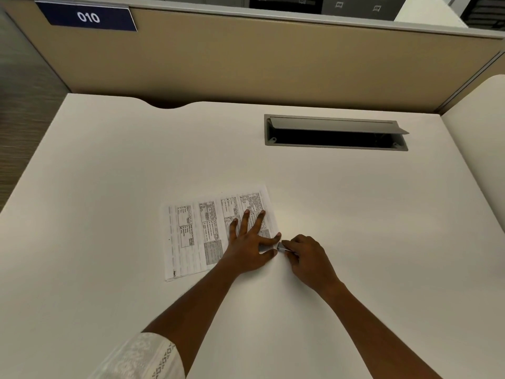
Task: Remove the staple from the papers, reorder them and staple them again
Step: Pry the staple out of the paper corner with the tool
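Papers (pixel 196 233) pinned under flat, spread left hand (pixel 247 244) — right hand (pixel 306 255) pinches a metal tool (pixel 282 247) at their near-right corner; unstapling seemingly underway, reordering and restapling not yet done.

Workstation 010: fixtures and surroundings

1 white desk (pixel 109 173) with a curved notch (pixel 169 104) in its rear edge; 1 grey rectangular cable well (pixel 336 140) recessed in the far right part of the top, its flap lid (pixel 336 125) raised; 1 tan partition panel (pixel 246 58) behind the desk, carrying a dark blue plate (pixel 87 17) marked "010" at upper left; grey numbered cabinets (pixel 355 5) beyond the panel; 1 adjoining white surface (pixel 481 127) at right; grey striped floor (pixel 21 105) at left.
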`<state>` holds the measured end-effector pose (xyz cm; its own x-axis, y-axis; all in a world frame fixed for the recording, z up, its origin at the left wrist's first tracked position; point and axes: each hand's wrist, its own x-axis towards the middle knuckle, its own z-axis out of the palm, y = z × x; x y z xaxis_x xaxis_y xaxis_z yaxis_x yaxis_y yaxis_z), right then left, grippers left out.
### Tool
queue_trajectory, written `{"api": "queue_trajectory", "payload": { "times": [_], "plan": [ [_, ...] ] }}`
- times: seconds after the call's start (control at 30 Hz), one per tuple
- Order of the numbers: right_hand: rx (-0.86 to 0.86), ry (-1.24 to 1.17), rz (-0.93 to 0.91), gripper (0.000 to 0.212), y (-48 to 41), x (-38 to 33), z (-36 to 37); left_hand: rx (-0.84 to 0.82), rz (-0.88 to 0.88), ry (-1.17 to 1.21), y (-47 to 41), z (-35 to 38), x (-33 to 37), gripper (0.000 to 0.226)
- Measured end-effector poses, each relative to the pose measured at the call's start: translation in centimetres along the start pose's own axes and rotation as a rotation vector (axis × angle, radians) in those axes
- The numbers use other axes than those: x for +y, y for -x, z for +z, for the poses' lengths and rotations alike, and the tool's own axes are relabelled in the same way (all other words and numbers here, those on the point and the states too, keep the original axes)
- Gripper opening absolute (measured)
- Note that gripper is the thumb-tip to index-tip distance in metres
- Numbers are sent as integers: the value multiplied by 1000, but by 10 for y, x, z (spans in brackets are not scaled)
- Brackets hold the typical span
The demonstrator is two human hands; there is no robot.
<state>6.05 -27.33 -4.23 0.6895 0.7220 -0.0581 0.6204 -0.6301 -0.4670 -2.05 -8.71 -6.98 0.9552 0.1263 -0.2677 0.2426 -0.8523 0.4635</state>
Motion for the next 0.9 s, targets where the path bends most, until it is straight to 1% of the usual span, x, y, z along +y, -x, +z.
{"api": "queue_trajectory", "payload": {
  "times": [0.2,0.43,0.6,0.67,0.77,0.83,0.9],
  "plan": [
    [48,51,31,22,0,-1,2,-2,-5,-14,0,0,0,43],
    [91,100,-9,20,3,-2,7,-2,-3,-10,-1,2,-1,43],
    [85,-26,46,19,2,-2,7,-6,-4,-8,-1,1,-1,43],
    [78,-120,77,20,-1,-2,5,-9,-4,-12,-1,1,0,43],
    [100,-272,174,18,-5,-3,1,-18,-6,-9,0,0,0,43],
    [115,-309,237,17,-8,-2,-1,-24,-6,-5,0,0,1,43],
    [112,-313,252,16,-10,0,-3,-32,-7,-4,0,-1,1,43]
  ]
}}
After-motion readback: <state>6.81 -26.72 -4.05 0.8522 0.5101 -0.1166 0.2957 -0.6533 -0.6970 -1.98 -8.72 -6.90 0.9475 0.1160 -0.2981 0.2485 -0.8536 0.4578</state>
